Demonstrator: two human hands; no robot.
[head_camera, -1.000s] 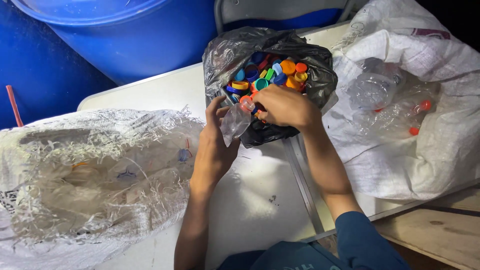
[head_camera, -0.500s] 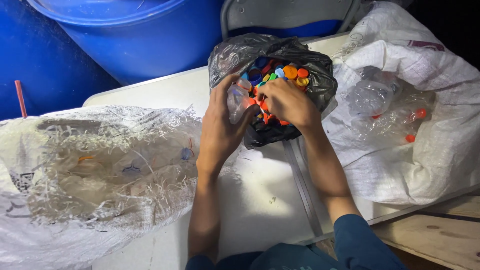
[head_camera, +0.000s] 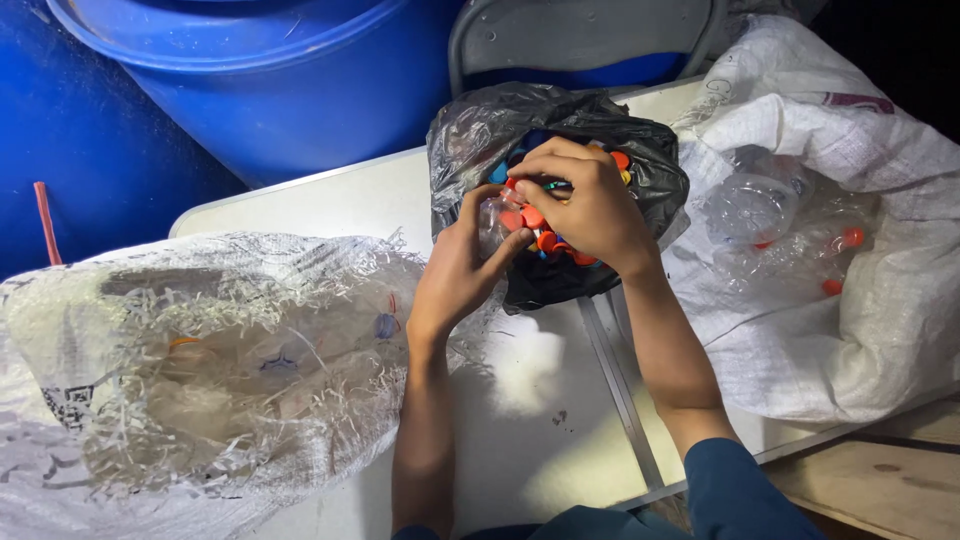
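Resting forearms low over the white bench (head_camera: 330, 195), blue sleeve just showing at the near edge. Gripping a clear plastic bottle (head_camera: 497, 212) with the left hand (head_camera: 455, 275), fingers wrapped snugly around its body, thumb pressing toward the neck. Closing the right hand (head_camera: 590, 205) over the bottle's top, fingers curled narrow and pinching at what looks like the cap, though the cap itself is hidden beneath them. Holding both directly above the open black bag (head_camera: 560, 150) filled with coloured caps (head_camera: 540, 240), red, orange, blue and green, just beyond and under the right hand. Judging the step as unscrewing: best keeping the bottle steady in the left hand, turning only with the right, and staying over the bag mouth so a freed cap falls inside rather than onto the bench. Lying to the left of the left hand, a frayed woven sack (head_camera: 200, 370) holding clear bottles; to the right of the right hand, a white sack (head_camera: 860, 300) with more bottles, some red-capped. Standing farthest beyond the hands, a large blue drum (head_camera: 290, 80) and a grey chair back (head_camera: 590, 40).
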